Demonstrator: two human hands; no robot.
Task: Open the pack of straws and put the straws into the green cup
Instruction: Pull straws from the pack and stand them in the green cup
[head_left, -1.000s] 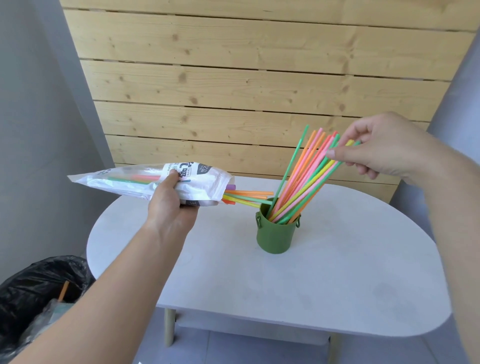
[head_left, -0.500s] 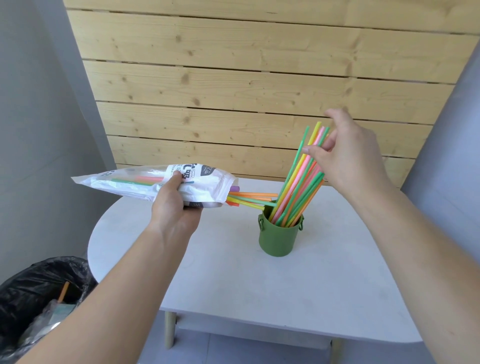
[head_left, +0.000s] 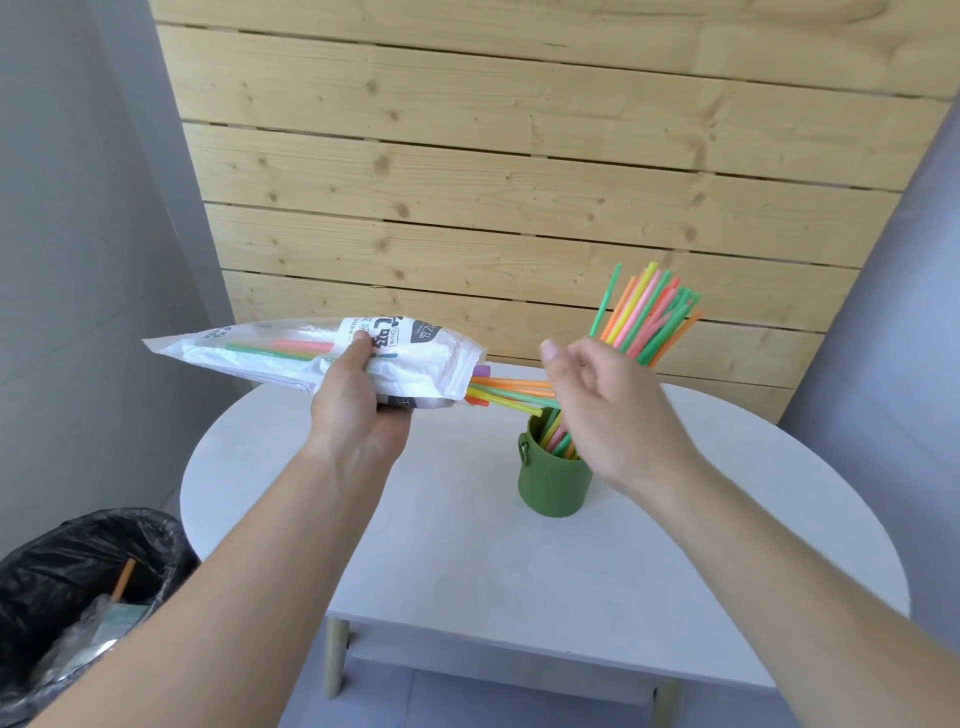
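Reaching in from the bottom edge, two bare forearms stretch over a white oval table (head_left: 467, 561) with pale wooden legs. Beside it at lower left sits a bin lined with a crinkled black bag (head_left: 78, 587), an orange straw poking from its rubbish. The left hand (head_left: 358, 415) clasps a white printed plastic pack (head_left: 322, 358) from below, thumb pressed on top, holding it nearly level above the table with its open mouth facing right. Several straws still in the pack (head_left: 511, 389), orange, yellow and green with one purple end, jut from that mouth. The right hand (head_left: 608, 410) hovers loosely open and blurred, holding nothing, its fingers just at the tips of those jutting straws and partly hiding them. Under and behind this hand stands the green cup (head_left: 553, 480), a matte round pot with a small side handle. A bundle of thin bright straws in the cup (head_left: 649, 317) leans to the right against the rim, fanning out. Behind everything rises a wall of horizontal knotty pine planks (head_left: 519, 171).
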